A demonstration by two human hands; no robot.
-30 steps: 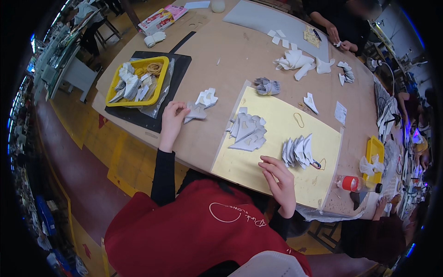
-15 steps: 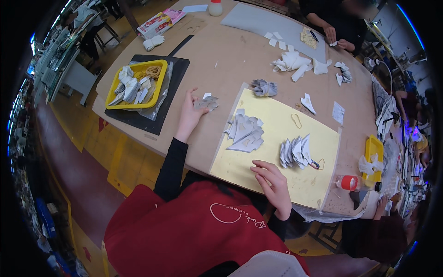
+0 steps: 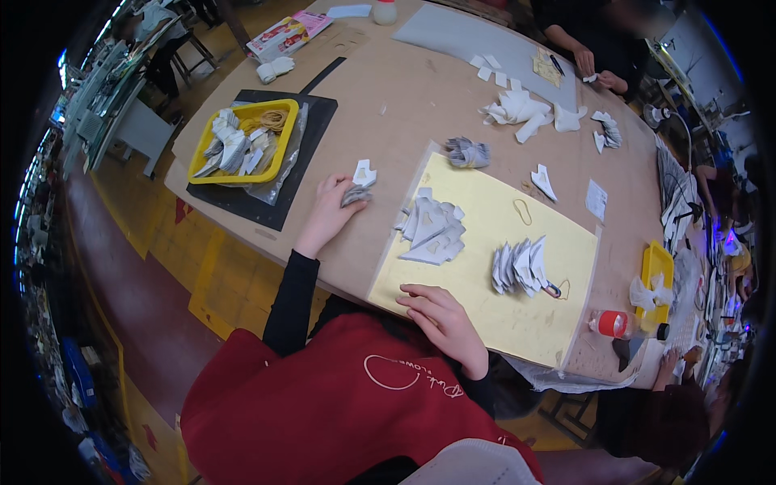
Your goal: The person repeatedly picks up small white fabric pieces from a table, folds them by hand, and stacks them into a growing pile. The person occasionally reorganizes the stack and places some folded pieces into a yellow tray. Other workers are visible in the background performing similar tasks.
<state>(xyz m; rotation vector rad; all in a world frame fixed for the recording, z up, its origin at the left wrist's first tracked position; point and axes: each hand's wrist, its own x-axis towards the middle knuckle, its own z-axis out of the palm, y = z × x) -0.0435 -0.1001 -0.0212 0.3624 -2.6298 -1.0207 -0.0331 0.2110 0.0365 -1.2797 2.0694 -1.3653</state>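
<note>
My left hand (image 3: 328,212) is closed round a small stack of grey cut fabric pieces (image 3: 356,195), just left of the yellow board (image 3: 485,323). Right beyond its fingers lies a white-and-grey cut piece (image 3: 364,173) with a notch. My right hand (image 3: 446,322) is empty, fingers apart, over the board's near left edge. Between the hands, a fanned pile of grey cut pieces (image 3: 434,230) rests on the board. Farther right stands a row of folded grey-white pieces (image 3: 519,267), and at the far corner sits a bundle of grey pieces (image 3: 467,152).
A yellow tray (image 3: 284,153) of pieces and rubber bands sits on a black mat (image 3: 311,133) at left. At right are a red-labelled bottle (image 3: 612,324) and another yellow tray (image 3: 660,260). White pieces (image 3: 516,107) lie toward a co-worker's hands (image 3: 598,73).
My left hand has drawn slightly nearer with its stack, and the notched piece beyond it now shows more fully. My right hand has moved left along the board's near edge.
</note>
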